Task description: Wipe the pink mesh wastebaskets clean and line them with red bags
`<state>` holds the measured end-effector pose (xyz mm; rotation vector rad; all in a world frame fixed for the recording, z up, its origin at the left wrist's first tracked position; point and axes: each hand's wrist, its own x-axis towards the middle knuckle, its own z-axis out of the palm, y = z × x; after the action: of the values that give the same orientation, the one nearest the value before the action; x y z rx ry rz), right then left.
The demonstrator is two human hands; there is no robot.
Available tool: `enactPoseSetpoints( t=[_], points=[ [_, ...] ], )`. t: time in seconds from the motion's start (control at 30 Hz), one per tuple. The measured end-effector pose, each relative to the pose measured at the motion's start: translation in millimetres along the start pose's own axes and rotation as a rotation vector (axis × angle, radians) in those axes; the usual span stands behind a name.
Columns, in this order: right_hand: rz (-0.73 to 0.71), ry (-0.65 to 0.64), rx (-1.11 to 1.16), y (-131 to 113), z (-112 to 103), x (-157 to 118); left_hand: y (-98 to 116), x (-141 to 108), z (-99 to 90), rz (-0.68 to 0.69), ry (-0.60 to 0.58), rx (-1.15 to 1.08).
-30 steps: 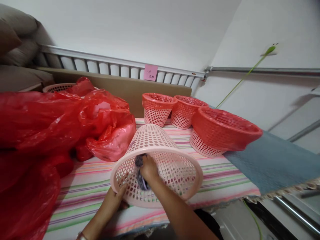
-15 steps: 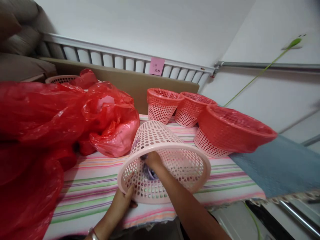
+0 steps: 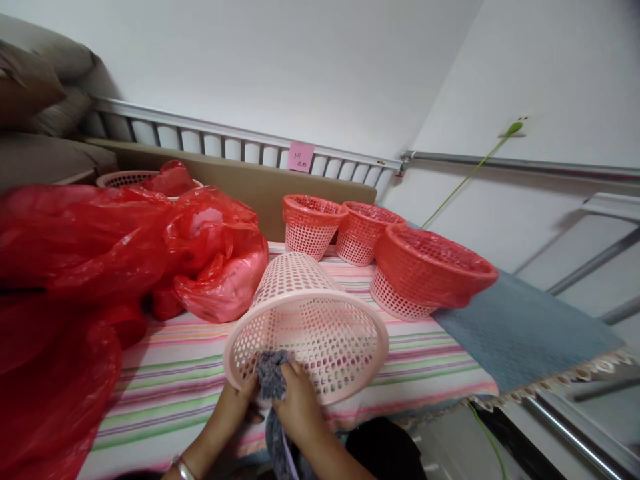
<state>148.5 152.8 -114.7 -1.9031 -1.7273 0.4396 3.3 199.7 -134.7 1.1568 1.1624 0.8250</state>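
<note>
A pale pink perforated plastic basket (image 3: 295, 277) lies on its side on the striped cloth, its mouth facing me. My left hand (image 3: 243, 403) is closed around the lower left of its rim, fingers underneath and thumb near the cloth. In my right hand (image 3: 297, 400), closed, is a fuzzy grey cloth (image 3: 273, 375), bunched at the basket's mouth. Its lower part hangs down toward me with a light purple edge. Part of the cloth is hidden behind my right hand.
Three baskets lined with red bags, a front one (image 3: 400, 293) and two behind, stand at the right. A heap of red plastic bags (image 3: 210, 253) covers the left. A striped tablecloth (image 3: 170, 373) lies beneath, a blue cloth (image 3: 530, 333) beyond it. A radiator (image 3: 233, 147) runs along the wall.
My right hand has come out from inside the basket to its lower left rim, bringing the grey cloth. My left hand stays at the rim. The view has shifted slightly.
</note>
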Motion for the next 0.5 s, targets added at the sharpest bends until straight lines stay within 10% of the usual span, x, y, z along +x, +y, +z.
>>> enactPoseSetpoints(
  t=[0.5],
  points=[
    [-0.074,0.157,-0.002,29,21,194,2,-4,4.4,-0.065,-0.08,0.043]
  ],
)
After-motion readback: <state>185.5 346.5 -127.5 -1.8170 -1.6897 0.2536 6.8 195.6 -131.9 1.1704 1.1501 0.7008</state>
